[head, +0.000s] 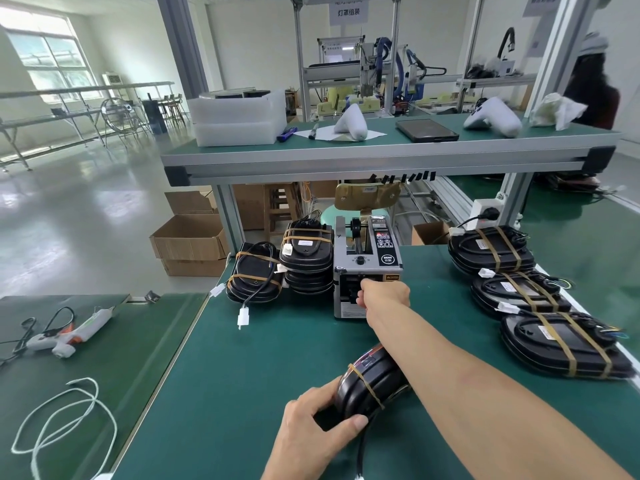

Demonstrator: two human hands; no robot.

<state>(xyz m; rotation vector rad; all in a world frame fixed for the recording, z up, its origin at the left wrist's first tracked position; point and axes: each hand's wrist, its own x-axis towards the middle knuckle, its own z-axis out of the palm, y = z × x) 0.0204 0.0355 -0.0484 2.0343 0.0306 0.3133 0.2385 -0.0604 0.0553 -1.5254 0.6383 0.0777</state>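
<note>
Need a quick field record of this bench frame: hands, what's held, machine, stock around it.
left hand: grips black bundle, tilted on edge, one tape band around it
right hand: at tape dispenser outlet, fingers curled; whether it pinches tape is hidden
taped bundles: three at right of the green mat, two left of the dispenser
side bench: glue gun, white cord

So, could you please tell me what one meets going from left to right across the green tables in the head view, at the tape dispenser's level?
Glue gun → low strapped bundle → taller strapped stack → tape dispenser → row of three strapped bundles.
</note>
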